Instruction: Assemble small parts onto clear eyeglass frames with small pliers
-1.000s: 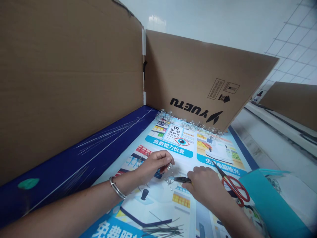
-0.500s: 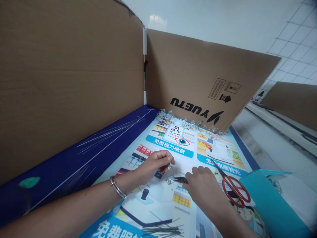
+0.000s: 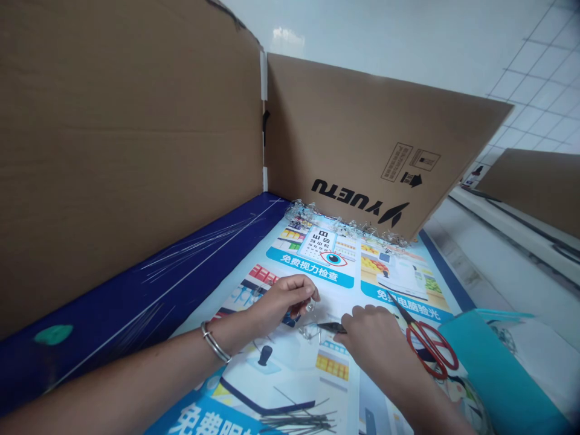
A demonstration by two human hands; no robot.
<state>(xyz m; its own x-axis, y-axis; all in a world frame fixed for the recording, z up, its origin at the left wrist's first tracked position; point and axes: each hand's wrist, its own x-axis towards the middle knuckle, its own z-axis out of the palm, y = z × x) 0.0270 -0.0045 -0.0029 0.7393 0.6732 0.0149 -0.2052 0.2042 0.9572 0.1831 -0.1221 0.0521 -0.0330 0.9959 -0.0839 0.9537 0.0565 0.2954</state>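
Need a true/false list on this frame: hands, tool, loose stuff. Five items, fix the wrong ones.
1. The right hand holds a dark, pointed plier-like tool. True.
2. The left hand is empty. False: it pinches a small, clear, wiry piece.
3. The red-handled metal scissors are in neither hand. True.
4. The silver metal bangle is worn on the right. False: on the left.
5. The thin, dark, straight wires lie on the colourful printed sheet. True.
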